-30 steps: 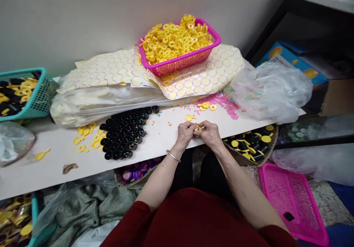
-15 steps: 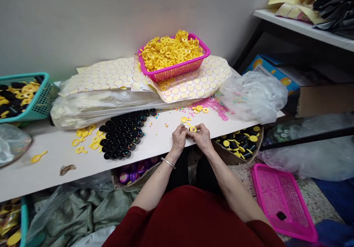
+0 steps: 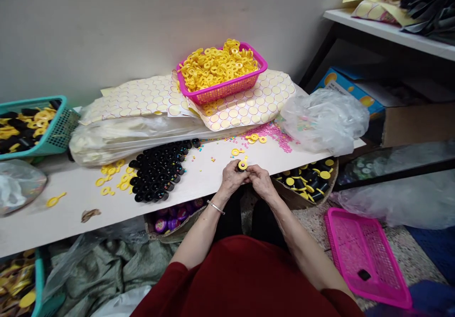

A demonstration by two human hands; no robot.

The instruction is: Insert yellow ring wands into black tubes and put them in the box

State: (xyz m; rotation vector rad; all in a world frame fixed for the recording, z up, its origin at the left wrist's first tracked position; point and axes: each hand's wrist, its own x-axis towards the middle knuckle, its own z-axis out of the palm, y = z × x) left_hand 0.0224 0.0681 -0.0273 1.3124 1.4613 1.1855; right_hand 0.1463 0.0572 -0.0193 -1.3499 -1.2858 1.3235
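Observation:
My left hand (image 3: 232, 178) is closed around a small black cup with a yellow ring piece (image 3: 242, 166) on top; a pink dot shows in the ring's middle. My right hand (image 3: 260, 180) is beside it, fingers curled and pressed together against the left hand's fingers. Whatever its fingertips hold, if anything, is hidden. Just beyond the hands, a loose yellow ring with a handle (image 3: 235, 152) lies on the table. Left of them stand many black cups (image 3: 156, 177) packed close together, some with coloured beads inside.
A pink basket (image 3: 227, 89) heaped with yellow rings sits on sheets of round stickers (image 3: 265, 111). Pink beads (image 3: 279, 134) lie near a clear plastic bag (image 3: 325, 120). Below the white table's (image 3: 202, 184) edge are a box of capped black pieces (image 3: 313, 179) and an empty-looking pink tray (image 3: 366, 255).
The yellow-topped piece has shifted slightly left and now stands upright in my left hand; before, it was between both hands at the right fingertips. The view has turned slightly.

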